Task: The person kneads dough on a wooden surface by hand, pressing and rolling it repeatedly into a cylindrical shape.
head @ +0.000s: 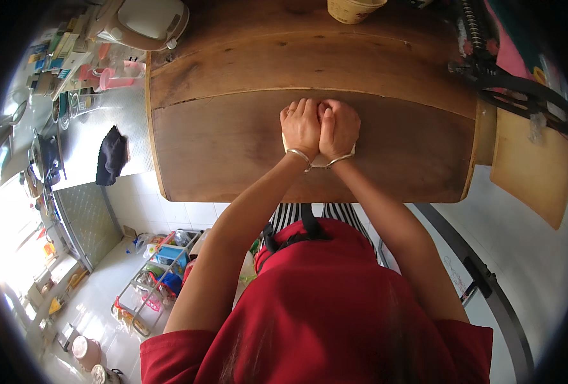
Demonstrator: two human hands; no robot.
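A pale lump of what looks like dough (320, 161) rests on the wooden tabletop (216, 149), mostly hidden under my hands. Over its left side lies my left hand (301, 126), fingers curled down around the far side. My right hand (343, 126) is pressed against it on the right, its thumb lying along the edge of the left hand. Both hands touch each other and bear on the lump with nearly straight arms. A silvery bangle circles each wrist. The fingertips are out of sight.
A paper-like tub (353, 10) and a rice cooker (142, 21) stand at the table's far side. To the left, a metal-topped counter (84, 144) holds a dark cloth (111, 156) and pink cups (113, 79). A wire rack (156, 278) sits on the floor; black metal parts (519, 86) are at right.
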